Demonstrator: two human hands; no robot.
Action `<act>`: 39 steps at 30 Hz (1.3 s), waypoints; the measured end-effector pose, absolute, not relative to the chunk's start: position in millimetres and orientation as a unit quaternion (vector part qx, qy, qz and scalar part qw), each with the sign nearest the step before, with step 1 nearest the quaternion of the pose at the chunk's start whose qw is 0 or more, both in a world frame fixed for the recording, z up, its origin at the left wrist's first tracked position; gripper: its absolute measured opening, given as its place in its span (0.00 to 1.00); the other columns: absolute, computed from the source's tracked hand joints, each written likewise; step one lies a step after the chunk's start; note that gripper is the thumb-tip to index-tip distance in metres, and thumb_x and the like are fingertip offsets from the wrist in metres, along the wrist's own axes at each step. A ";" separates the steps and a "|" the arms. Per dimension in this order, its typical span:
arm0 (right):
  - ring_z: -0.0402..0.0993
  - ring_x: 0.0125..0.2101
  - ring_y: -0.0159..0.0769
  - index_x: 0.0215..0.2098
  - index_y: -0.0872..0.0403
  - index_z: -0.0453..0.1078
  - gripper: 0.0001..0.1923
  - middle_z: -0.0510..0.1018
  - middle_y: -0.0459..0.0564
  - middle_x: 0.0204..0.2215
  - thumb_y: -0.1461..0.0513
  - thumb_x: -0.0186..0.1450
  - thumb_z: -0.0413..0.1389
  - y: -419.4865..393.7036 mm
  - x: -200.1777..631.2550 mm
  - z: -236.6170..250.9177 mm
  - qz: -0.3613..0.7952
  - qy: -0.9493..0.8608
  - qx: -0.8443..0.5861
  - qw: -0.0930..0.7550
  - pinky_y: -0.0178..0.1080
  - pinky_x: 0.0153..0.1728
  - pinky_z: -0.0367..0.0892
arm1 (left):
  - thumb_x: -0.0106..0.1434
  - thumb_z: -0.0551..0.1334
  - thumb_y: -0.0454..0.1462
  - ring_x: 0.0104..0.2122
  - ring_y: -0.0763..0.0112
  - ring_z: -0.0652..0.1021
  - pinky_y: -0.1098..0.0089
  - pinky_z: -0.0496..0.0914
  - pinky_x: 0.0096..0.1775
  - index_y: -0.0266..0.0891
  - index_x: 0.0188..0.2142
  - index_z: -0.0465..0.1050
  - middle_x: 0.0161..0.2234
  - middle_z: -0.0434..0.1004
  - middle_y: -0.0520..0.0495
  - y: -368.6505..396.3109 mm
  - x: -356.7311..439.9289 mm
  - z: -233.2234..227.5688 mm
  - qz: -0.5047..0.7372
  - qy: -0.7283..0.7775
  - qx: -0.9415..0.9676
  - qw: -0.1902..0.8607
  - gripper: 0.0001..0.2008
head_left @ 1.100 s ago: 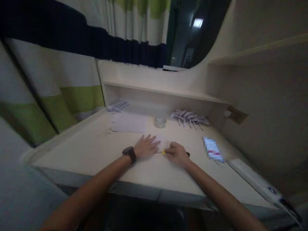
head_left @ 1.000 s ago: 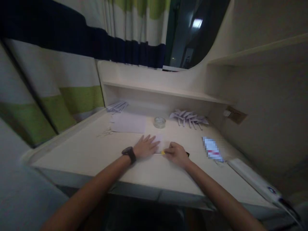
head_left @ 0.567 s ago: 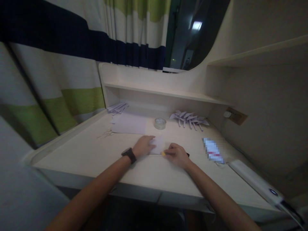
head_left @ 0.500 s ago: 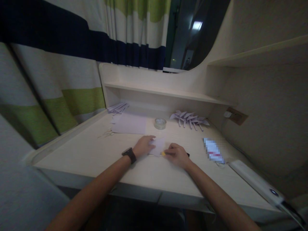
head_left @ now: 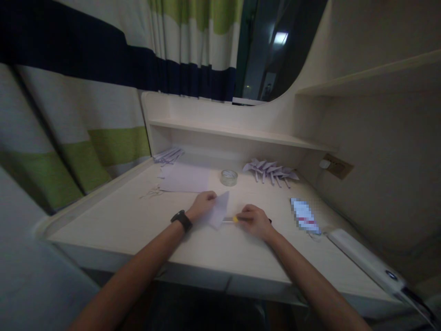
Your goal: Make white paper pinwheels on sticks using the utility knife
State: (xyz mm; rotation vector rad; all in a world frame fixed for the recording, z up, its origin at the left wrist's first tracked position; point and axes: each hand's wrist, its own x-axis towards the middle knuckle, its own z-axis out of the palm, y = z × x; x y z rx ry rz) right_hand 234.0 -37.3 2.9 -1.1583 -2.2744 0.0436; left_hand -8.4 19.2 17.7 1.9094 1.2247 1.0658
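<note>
Two hands | left hand [head_left: 204, 203] now lifts paper [head_left: 219, 209] | right hand [head_left: 253, 219] pinches blade [head_left: 230, 219]

I saw a small white sheet of paper [head_left: 219, 210] lifted up on its edge on the desk. Just beside it lay a thin tool with a yellow band [head_left: 231, 219].
</note>
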 end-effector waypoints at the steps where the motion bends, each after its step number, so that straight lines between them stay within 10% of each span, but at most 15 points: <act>1: 0.69 0.31 0.35 0.37 0.49 0.78 0.09 0.74 0.48 0.30 0.58 0.59 0.60 -36.5 236.2 4.1 0.020 -0.850 -0.433 0.300 0.37 0.33 0.63 | 0.49 0.53 0.30 0.27 0.66 0.72 0.69 0.65 0.30 0.37 0.25 0.73 0.24 0.74 0.48 20.2 -9.5 18.4 0.416 0.463 0.714 0.321 0.10; 13: 0.70 0.30 0.36 0.37 0.52 0.78 0.11 0.74 0.49 0.30 0.56 0.60 0.58 -26.8 251.9 8.6 -0.031 -0.699 -0.535 0.473 0.38 0.33 0.66 | 0.51 0.57 0.36 0.39 0.59 0.77 0.56 0.69 0.44 0.40 0.22 0.64 0.25 0.72 0.48 23.2 -18.0 37.9 0.612 0.229 0.357 0.668 0.04; 39: 0.68 0.38 0.40 0.43 0.49 0.75 0.12 0.73 0.52 0.37 0.62 0.61 0.57 -26.4 246.0 4.0 -0.028 -0.804 -0.450 0.388 0.42 0.38 0.66 | 0.48 0.63 0.37 0.24 0.71 0.71 0.74 0.62 0.21 0.39 0.21 0.59 0.29 0.70 0.48 17.4 -32.6 30.7 0.409 0.246 0.467 0.745 0.11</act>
